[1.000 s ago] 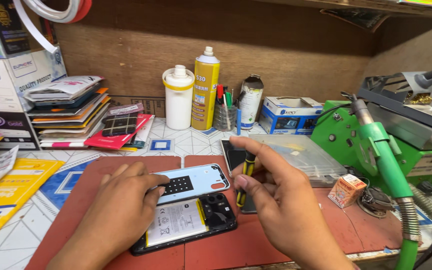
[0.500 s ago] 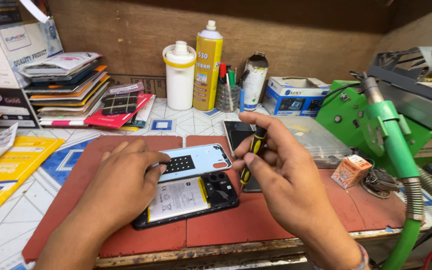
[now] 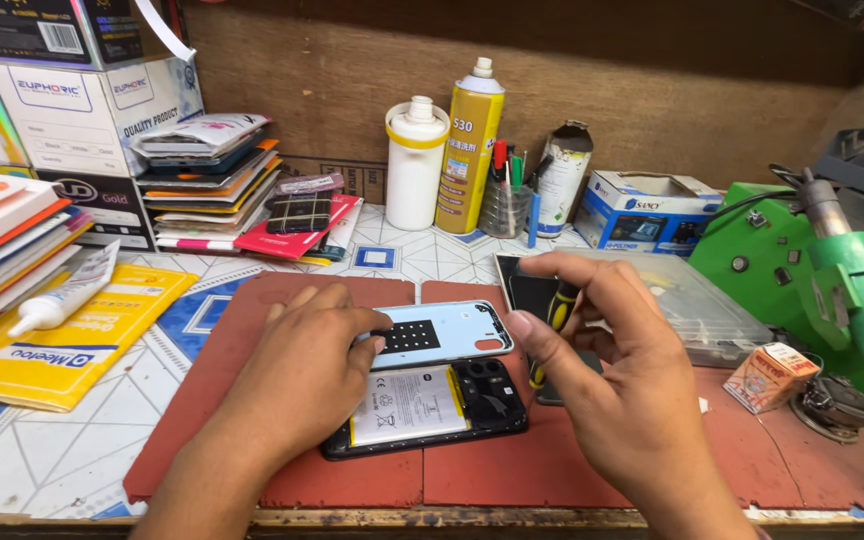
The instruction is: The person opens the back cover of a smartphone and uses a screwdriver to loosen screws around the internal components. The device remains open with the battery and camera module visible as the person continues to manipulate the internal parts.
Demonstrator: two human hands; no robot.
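An opened black phone (image 3: 432,408) lies on a red mat (image 3: 472,470), its battery and inner parts showing. A light blue back cover (image 3: 442,335) is lifted just above its far edge. My left hand (image 3: 302,375) holds the cover's left end with fingertips on a dark patch. My right hand (image 3: 617,375) grips a black and yellow screwdriver (image 3: 552,325), with its thumb at the cover's right end.
Behind the mat stand a white bottle (image 3: 416,165), a yellow spray can (image 3: 470,145), a pen cup (image 3: 507,205) and a blue box (image 3: 647,210). Stacked booklets (image 3: 207,180) and boxes fill the left. A green machine (image 3: 822,280) and a small orange box (image 3: 770,377) sit right.
The view has shifted so the bench sits lower and nearer. Both hands stay on the blue cover above the phone; my right fingers have spread slightly.
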